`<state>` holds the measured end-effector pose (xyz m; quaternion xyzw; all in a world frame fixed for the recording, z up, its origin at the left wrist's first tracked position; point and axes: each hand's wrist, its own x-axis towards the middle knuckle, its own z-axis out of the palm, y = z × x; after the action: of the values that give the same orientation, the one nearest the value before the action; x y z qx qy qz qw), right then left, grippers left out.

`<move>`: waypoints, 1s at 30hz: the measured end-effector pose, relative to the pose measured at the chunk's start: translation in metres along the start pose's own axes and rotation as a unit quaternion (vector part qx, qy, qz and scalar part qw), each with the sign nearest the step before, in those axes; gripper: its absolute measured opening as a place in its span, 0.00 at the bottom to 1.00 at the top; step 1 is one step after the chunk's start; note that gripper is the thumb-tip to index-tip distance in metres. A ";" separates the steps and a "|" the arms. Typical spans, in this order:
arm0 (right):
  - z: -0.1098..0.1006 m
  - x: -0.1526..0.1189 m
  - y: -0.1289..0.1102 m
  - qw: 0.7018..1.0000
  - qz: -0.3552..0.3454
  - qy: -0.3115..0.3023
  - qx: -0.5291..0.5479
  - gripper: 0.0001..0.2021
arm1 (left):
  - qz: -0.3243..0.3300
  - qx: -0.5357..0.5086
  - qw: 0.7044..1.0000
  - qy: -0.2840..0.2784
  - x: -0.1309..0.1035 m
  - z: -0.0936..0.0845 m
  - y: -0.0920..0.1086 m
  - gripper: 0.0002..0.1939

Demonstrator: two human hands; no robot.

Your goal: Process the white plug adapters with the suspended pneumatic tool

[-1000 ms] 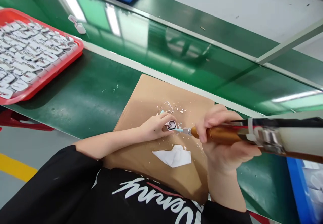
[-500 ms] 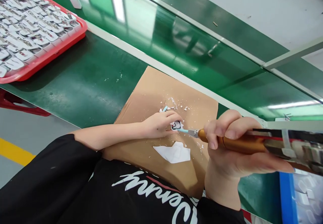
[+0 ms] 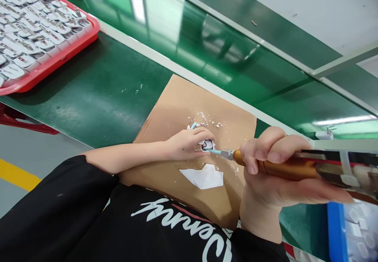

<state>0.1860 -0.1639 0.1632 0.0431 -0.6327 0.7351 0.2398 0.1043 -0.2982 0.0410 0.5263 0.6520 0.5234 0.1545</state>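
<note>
Now, left hand [image 3: 186, 144]: fingers pinched shut on the part [image 3: 207, 145], mid-frame on the cardboard [image 3: 177, 108].
Right hand [image 3: 271, 175]: fist wrapped round the tool [image 3: 283, 167], tip touching the part.
Paper [image 3: 203, 177]: just below.
Tray [image 3: 59, 59]: upper left.

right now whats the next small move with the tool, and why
Probably ease the tool tip a touch further along the small white part: the right hand has the tip at its edge, and the left hand pins it on the cardboard.
</note>
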 end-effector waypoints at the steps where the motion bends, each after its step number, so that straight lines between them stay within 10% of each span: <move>1: 0.001 -0.001 0.000 1.000 0.007 0.010 0.001 0.21 | -0.006 -0.005 1.000 0.000 0.000 0.000 0.000 0.16; 30: 0.003 0.001 -0.004 0.999 0.013 0.002 -0.033 0.24 | 0.041 0.030 0.999 0.000 0.000 0.000 -0.002 0.14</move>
<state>0.1858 -0.1658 0.1676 0.0258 -0.6565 0.7172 0.2324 0.1035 -0.2977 0.0391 0.5565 0.6456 0.5097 0.1170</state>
